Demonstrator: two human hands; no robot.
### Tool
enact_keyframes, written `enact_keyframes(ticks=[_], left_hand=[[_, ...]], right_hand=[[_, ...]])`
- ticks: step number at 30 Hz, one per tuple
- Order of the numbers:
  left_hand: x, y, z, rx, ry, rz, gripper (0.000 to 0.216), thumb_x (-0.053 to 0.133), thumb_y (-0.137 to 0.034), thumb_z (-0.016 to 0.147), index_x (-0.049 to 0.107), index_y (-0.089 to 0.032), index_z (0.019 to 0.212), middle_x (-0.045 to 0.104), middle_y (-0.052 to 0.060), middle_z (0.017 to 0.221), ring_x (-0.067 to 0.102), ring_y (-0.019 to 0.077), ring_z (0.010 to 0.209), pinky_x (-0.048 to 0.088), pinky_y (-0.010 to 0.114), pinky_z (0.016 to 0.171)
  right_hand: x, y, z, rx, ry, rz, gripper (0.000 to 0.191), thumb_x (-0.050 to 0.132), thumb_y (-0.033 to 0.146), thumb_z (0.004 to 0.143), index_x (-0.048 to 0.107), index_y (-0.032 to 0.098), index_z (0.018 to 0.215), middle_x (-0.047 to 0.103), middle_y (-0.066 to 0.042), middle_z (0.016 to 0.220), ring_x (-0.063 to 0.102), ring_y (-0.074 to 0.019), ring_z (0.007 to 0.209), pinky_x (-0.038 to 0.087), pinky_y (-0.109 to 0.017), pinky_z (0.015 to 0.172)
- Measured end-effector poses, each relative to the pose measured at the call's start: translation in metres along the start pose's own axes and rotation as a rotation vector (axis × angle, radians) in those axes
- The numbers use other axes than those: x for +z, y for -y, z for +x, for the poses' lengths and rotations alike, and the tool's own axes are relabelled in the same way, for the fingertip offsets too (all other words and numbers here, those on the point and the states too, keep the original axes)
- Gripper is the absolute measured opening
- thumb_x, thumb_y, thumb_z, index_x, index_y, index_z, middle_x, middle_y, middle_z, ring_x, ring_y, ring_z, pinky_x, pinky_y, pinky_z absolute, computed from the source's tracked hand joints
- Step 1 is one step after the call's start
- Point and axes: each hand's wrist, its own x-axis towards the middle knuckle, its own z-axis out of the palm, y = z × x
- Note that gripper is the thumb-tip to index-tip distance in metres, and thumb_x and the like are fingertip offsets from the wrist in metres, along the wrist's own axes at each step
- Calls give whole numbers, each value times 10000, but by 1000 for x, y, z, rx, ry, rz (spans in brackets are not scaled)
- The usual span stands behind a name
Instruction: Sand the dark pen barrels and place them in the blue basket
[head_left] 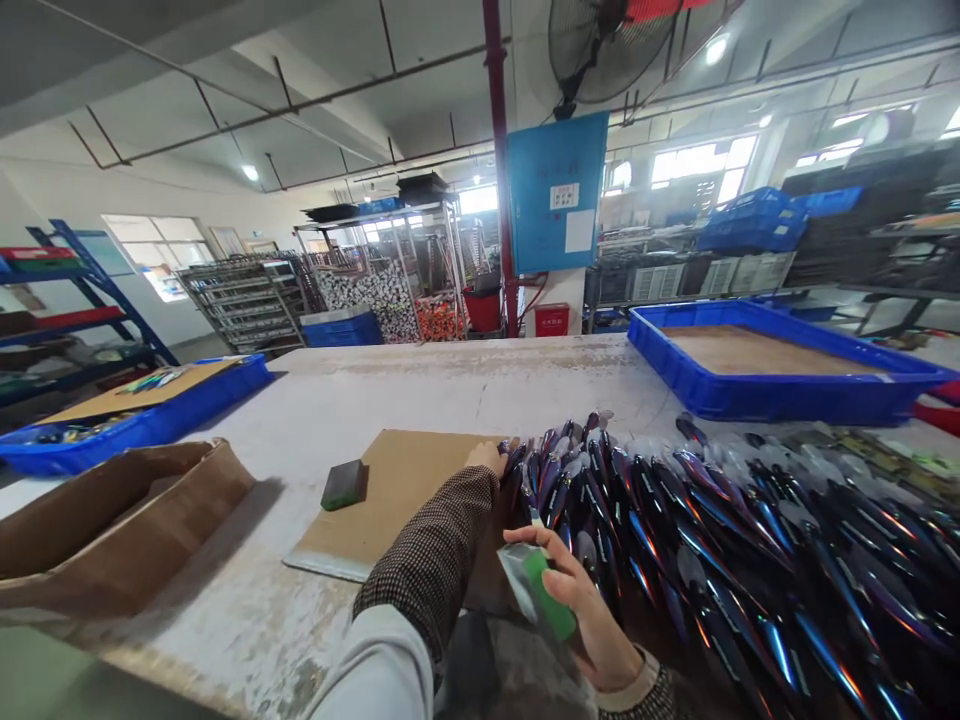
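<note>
My left hand (487, 458) reaches across to the left edge of a heap of glossy dark purple-blue fishing lures (645, 500) with clear lips. Its fingers are closed at the end of one lure there; the fingertips are partly hidden. Nearer to me, my right hand (592, 610) grips a green and grey block (551, 595) between thumb and fingers, beside the heap. A similar dark grey block (343, 485) with a green side lies on a flat cardboard sheet (405, 470), left of my left forearm.
An open cardboard box (127, 530) stands at the table's left, with a blue tray (187, 405) of small items behind it. Another blue tray (810, 395), with a brown bottom, sits behind the lures. Beyond the table (360, 390) are racks and a blue cabinet (556, 200).
</note>
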Motion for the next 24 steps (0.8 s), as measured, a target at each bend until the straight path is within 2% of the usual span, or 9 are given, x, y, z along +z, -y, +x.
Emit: enact_keyframes(ticks=[4,7,10,13,16,18,21,24], left_hand=[[-2,5,-4,1,-32,17,417,620,-404,933,566,-125,1238,665,166,1184,661,253,1038,513,412,914],[-15,26,-34,34,-81,-18,414,593,-352,935,500,-117,1264,699,201,1107,685,273,1002,491,341,847],[-29,60,-98,71,-101,-75,362,542,-331,949,469,-152,1255,719,129,1019,696,247,923,477,303,787],[-33,97,-187,81,-92,-141,360,520,-384,950,477,-186,1247,711,85,979,688,240,897,478,301,766],[-24,124,-274,79,-58,-233,356,449,-435,962,541,-186,1199,704,81,922,678,252,859,484,328,762],[-10,135,-316,36,-37,-299,356,427,-421,966,557,-181,1195,712,87,934,680,255,888,489,338,793],[14,143,-347,-55,-51,-411,403,411,-391,973,523,-180,1297,723,97,1035,681,253,984,491,344,852],[32,141,-349,-114,-111,-529,478,433,-399,966,477,-171,1384,707,107,1159,662,249,1078,488,358,922]], right_hand=[[-2,4,0,-19,-29,38,497,732,524,835,628,253,1239,601,-57,1085,566,-247,913,483,-297,735],[-2,5,-1,-15,-31,40,480,716,535,860,621,242,1228,595,-57,1014,565,-229,824,487,-294,677],[-4,2,-4,-31,-41,-69,480,696,548,877,618,236,1233,601,-69,1056,576,-251,881,506,-315,713],[-6,-3,-7,-81,-53,-256,445,649,531,914,609,257,1262,605,-64,1141,571,-276,1020,507,-354,853],[-4,-10,-8,-145,-28,-493,419,639,496,921,604,264,1269,587,-51,1253,529,-289,1163,424,-399,1031],[1,-16,-7,-158,20,-608,416,634,478,915,596,257,1265,567,-50,1305,502,-292,1218,374,-415,1084],[13,-25,-2,-127,106,-709,433,609,472,907,574,243,1273,564,-58,1312,526,-287,1191,413,-409,1039],[27,-33,2,-94,166,-790,455,599,498,884,581,225,1248,595,-61,1261,565,-285,1129,434,-407,1003]])
